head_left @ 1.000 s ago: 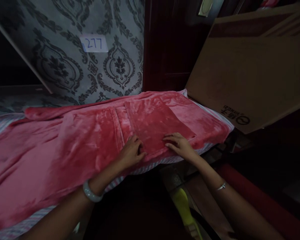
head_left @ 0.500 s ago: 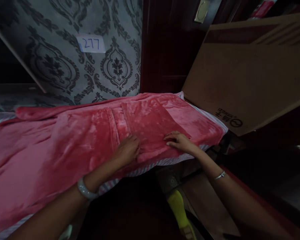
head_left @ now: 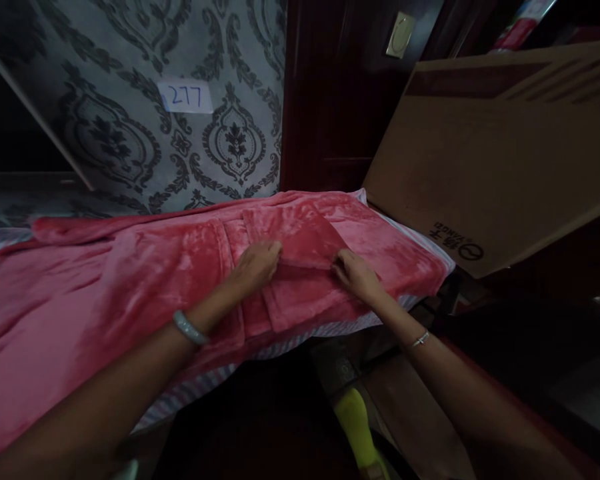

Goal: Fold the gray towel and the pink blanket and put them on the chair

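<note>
A folded piece of red plush cloth (head_left: pixel 300 237) lies on a red plush blanket (head_left: pixel 105 287) spread over a bed. My left hand (head_left: pixel 255 265) grips the cloth's near left corner, fingers curled over the edge. My right hand (head_left: pixel 354 272) grips the near right corner the same way. The near edge is lifted and folded away from me, baring a lower layer of the cloth (head_left: pixel 305 300). A pale bangle sits on my left wrist and a thin bracelet on my right.
A large cardboard box (head_left: pixel 490 153) leans over the bed's right end. Patterned wallpaper with a paper label reading 277 (head_left: pixel 186 97) is behind. A dark wooden door (head_left: pixel 340 93) stands at the back. A yellow-green object (head_left: pixel 355 420) lies below the striped bed edge (head_left: pixel 290 340).
Both hands moved away from me, carrying the cloth's near edge up and over toward the wall. Before, they lay flat on the cloth near the bed's front edge.
</note>
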Demonstrator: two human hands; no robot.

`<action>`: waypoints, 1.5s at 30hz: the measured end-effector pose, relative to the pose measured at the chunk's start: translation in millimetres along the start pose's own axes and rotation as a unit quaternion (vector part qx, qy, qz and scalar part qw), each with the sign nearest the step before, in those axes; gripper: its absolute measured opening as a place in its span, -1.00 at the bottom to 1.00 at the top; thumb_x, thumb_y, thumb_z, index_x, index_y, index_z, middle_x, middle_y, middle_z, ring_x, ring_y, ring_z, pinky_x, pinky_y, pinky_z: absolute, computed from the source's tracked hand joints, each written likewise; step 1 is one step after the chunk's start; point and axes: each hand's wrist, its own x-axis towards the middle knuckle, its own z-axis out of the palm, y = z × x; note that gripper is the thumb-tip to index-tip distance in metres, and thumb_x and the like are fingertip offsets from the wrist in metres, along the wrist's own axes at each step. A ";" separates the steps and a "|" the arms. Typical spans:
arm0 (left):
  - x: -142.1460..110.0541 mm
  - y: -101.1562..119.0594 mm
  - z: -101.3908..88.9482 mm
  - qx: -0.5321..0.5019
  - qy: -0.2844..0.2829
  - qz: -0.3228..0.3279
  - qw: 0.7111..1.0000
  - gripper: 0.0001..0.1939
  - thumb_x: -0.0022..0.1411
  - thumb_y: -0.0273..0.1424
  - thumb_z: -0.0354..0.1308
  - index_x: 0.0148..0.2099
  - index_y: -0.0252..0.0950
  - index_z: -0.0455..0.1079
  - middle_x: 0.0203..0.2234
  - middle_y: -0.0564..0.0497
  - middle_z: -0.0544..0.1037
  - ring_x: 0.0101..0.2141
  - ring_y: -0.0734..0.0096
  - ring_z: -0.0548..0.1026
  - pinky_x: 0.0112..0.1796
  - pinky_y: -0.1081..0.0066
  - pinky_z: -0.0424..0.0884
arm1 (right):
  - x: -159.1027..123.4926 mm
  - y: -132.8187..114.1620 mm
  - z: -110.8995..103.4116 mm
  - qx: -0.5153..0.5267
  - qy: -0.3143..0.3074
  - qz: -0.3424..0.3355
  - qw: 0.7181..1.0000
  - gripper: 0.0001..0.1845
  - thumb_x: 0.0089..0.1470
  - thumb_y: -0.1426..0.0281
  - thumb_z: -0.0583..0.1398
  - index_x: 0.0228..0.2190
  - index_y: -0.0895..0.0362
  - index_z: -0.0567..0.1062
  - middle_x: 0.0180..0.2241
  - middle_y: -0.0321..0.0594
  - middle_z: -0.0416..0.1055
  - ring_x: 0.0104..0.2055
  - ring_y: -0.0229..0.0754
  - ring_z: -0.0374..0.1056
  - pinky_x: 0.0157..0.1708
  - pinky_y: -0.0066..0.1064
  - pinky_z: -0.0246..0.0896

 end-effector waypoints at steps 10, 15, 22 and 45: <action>16.4 -19.0 21.0 0.011 -0.046 -0.046 0.998 -0.74 0.28 -0.51 -0.03 -0.03 -0.36 0.37 -0.09 -0.22 0.48 -0.11 0.17 0.47 -0.06 0.22 0.41 | -1.4 19.4 15.9 0.079 -0.058 0.016 0.995 -0.80 0.14 0.51 0.11 -0.27 0.09 0.52 -0.22 -0.15 0.53 -0.15 -0.11 0.44 -0.08 -0.23 0.37; -39.2 11.3 -8.9 -0.066 -0.026 0.126 0.989 -0.80 0.29 -0.47 -0.01 -0.07 -0.30 0.36 -0.07 -0.20 0.45 -0.04 0.09 0.41 0.01 0.12 0.36 | -22.3 18.9 -7.6 0.117 -0.003 -0.015 0.993 -0.72 0.26 0.33 0.11 -0.09 0.05 0.56 -0.01 -0.09 0.51 0.09 -0.02 0.38 0.10 -0.05 0.30; -102.4 37.4 1.7 -0.103 -0.106 0.158 0.976 -0.84 0.29 -0.44 0.10 -0.07 -0.29 0.29 -0.11 -0.12 0.45 -0.11 0.14 0.39 -0.08 0.15 0.34 | -65.6 4.8 -22.1 0.083 -0.015 -0.042 0.996 -0.69 0.26 0.19 0.16 -0.05 0.05 0.54 -0.03 -0.04 0.50 0.02 0.02 0.40 0.03 -0.03 0.31; -85.0 31.2 17.1 -0.194 -0.041 0.027 0.980 -0.78 0.36 -0.37 -0.12 -0.33 -0.25 0.26 -0.39 -0.05 0.46 -0.33 0.28 0.39 -0.25 0.28 0.30 | -69.2 7.6 2.5 0.042 0.042 0.016 0.998 -0.68 0.34 0.27 0.05 -0.23 0.09 0.58 -0.22 -0.06 0.53 -0.14 -0.01 0.41 -0.11 -0.12 0.30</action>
